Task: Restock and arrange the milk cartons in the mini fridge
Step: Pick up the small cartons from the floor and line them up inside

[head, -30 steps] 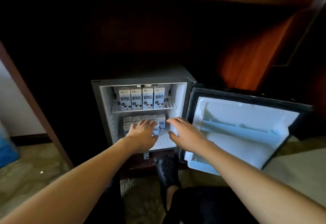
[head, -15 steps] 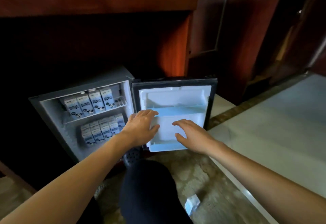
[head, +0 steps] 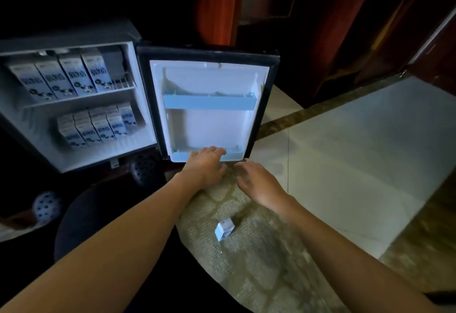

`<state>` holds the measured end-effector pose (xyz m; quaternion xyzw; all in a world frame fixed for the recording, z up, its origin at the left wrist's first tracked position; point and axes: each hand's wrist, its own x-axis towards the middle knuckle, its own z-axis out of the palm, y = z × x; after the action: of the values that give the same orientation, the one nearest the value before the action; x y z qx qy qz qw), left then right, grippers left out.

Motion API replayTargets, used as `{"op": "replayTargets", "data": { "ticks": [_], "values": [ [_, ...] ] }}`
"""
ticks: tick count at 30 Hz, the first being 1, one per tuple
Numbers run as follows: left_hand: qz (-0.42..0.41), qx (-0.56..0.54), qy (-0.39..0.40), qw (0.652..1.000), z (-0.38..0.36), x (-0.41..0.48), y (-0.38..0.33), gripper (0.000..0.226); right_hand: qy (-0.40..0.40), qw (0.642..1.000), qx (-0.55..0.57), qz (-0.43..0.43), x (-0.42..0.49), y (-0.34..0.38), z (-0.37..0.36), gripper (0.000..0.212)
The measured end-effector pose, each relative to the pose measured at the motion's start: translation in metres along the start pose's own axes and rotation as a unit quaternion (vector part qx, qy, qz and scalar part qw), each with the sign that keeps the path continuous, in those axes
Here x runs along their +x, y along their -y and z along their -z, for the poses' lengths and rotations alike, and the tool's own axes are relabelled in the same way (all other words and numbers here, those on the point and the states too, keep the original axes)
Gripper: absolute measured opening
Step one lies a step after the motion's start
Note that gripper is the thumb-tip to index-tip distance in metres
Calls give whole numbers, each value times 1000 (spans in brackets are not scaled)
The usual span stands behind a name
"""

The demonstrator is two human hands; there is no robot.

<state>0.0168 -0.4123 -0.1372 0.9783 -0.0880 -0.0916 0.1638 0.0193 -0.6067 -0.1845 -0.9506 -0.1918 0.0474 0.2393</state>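
In the head view, both hands are pulling back from the lower compartment of the mini fridge, where a second ago they were resting against the lower milk cartons, and the gaze is swinging to the right with them. The left hand is now hovering in front of the bottom door shelf of the open fridge door, its fingers loosely curled and holding nothing; whether the fingertips are touching the shelf rim cannot be told. The right hand is hanging just to the right of the left one and nearer the person, blurred, fingers relaxed and spread, also empty. The stocked rows are sitting well to the left of the left hand: four upper milk cartons standing on the wire shelf, and the lower group packed below. A loose milk carton is coming into view, lying on the carpet below the right wrist, between the two forearms. Judging from this, the arranging inside seems finished for the moment, and the person is probably turning to fetch this remaining carton for restocking.
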Motion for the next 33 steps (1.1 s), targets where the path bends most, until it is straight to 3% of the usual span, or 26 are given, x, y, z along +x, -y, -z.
{"op": "replayTargets", "data": {
  "ticks": [5,9,19,27,33],
  "values": [
    [-11,58,39,998,-46,18,13,38,51,997,4,-52,-11,-25,-59,47],
    [-7,70,76,995,-81,34,20,46,93,990,30,-97,-21,-44,-98,50],
    [41,28,122,991,-138,33,44,59,229,971,-36,-58,-13,-67,-173,62],
    [50,28,133,989,-143,32,42,54,206,968,-137,-35,-11,-69,-195,41],
    [43,34,135,989,-145,32,40,52,214,964,-158,-20,-9,-68,-195,40]
  ]
}}
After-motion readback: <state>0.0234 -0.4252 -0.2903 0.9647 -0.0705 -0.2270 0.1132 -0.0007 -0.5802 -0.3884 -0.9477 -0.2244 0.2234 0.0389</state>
